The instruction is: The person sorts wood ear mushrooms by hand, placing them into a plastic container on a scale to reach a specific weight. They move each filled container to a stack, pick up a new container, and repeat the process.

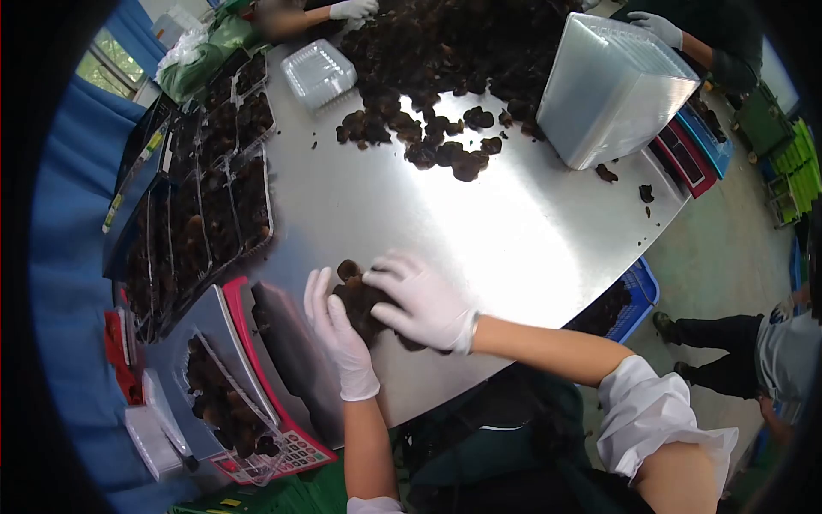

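Observation:
Both my hands wear thin white gloves and sit at the near edge of the steel table, on either side of a small heap of dark brown wood ear mushrooms (360,310). My left hand (341,338) stands on edge along the heap's left side, fingers stretched out. My right hand (419,301) reaches over the heap's right side, fingers apart and touching the pieces; it is slightly blurred. Left of them, a clear plastic tray of mushrooms (224,396) rests on a red-framed scale (291,452) with a keypad.
Filled clear trays (205,214) line the left side. A large mushroom pile (445,43) covers the far table (342,201), near an empty clear tray (318,75) and a stack of trays (612,94). A blue basket (638,291) sits below the right edge. Gloved co-workers stand around.

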Tool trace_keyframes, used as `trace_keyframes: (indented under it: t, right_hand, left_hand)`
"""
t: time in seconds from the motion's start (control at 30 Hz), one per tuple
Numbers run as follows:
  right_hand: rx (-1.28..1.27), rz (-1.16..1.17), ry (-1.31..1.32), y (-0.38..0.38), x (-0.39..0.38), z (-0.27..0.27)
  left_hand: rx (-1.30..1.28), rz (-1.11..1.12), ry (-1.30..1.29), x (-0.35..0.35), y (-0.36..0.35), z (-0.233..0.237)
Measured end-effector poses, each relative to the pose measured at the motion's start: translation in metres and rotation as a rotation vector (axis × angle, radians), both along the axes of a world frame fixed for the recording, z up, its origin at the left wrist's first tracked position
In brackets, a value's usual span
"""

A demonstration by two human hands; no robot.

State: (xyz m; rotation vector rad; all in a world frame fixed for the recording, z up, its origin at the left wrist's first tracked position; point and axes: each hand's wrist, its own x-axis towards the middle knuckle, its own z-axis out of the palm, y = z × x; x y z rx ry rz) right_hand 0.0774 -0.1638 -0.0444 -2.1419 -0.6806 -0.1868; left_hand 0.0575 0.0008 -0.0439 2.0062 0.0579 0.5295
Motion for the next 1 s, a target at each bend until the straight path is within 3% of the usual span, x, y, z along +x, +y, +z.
trace_keyframes:
  t: [0.07,0.17,0.23,0.3,0.37,0.47,0.53,0.57,0.63,0.77,0.83,1.0]
  right_hand:
    - [-0.019,0.013,-0.122,0.019,-0.003,-0.004]
    - [0.086,0.074,-0.086,0.001,0.031,0.003]
    - [0.11,-0.216,-0.227,-0.035,0.063,-0.002]
    - [-0.164,-0.548,-0.275,-0.07,0.086,0.015]
    - [-0.448,-0.511,-0.218,-0.112,0.109,0.0]
    - [-0.472,-0.496,-0.239,-0.148,0.113,0.002]
    - [0.091,-0.568,-0.139,-0.152,0.108,0.005]
    - [0.569,-0.524,0.091,-0.145,0.097,0.007]
    - [0.759,-0.435,0.417,-0.156,0.082,0.025]
    - [0.793,-0.297,0.579,-0.155,0.064,0.028]
    - [0.93,-0.17,0.694,-0.148,0.061,0.025]
    - [0.907,-0.103,0.741,-0.13,0.052,0.037]
  left_hand:
    - [0.031,0.059,-0.026,-0.001,0.011,-0.003]
    - [-0.018,0.087,0.014,-0.004,0.015,-0.006]
    - [-0.029,0.082,0.009,-0.004,0.016,-0.006]
    - [-0.055,0.09,0.004,-0.006,0.015,-0.006]
    - [-0.036,0.068,0.017,-0.004,0.012,-0.002]
    - [-0.025,0.062,0.037,-0.004,0.013,-0.003]
    - [-0.037,0.07,0.046,-0.005,0.013,0.0]
    - [-0.05,0.068,0.058,-0.005,0.012,0.001]
    - [-0.04,0.056,0.071,-0.005,0.014,0.003]
    - [-0.049,0.045,0.079,-0.004,0.011,0.003]
    - [-0.032,0.044,0.081,-0.005,0.011,0.002]
    - [0.0,0.056,0.081,-0.004,0.011,0.002]
